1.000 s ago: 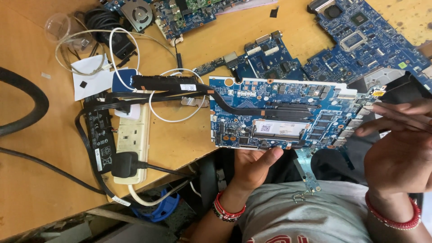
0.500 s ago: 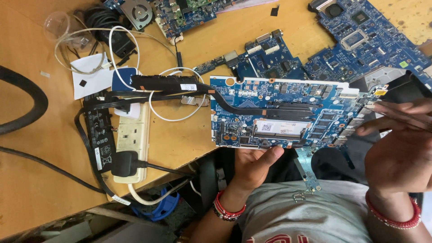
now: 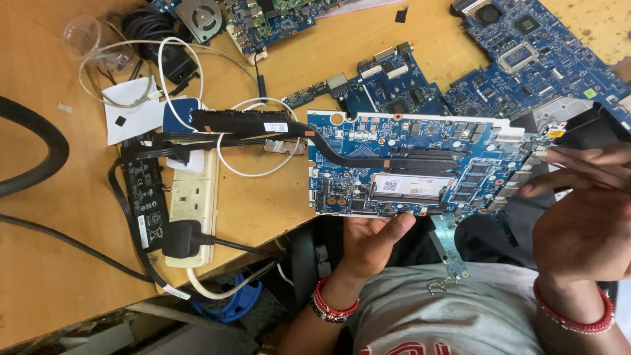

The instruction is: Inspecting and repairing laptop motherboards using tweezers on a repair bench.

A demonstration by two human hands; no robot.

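A blue laptop motherboard (image 3: 420, 164) is held level above the front edge of the wooden table (image 3: 59, 276). My left hand (image 3: 371, 243) supports it from below, thumb against its near edge. At the board's right end, my right hand (image 3: 585, 217) grips the edge with long, stretched fingers. A black heat pipe runs left from the board to a black cooler bar (image 3: 240, 121) resting on the table. A small blue daughter board (image 3: 450, 246) hangs from the near edge over my grey shirt. Both wrists wear red bangles.
A cream power strip (image 3: 194, 197) with a black plug and a black power adapter (image 3: 146, 194) lie at the left among white and black cables. More blue circuit boards (image 3: 532, 59) (image 3: 388, 82) and a fan (image 3: 199, 12) lie at the back. A clear cup (image 3: 82, 33) stands far left.
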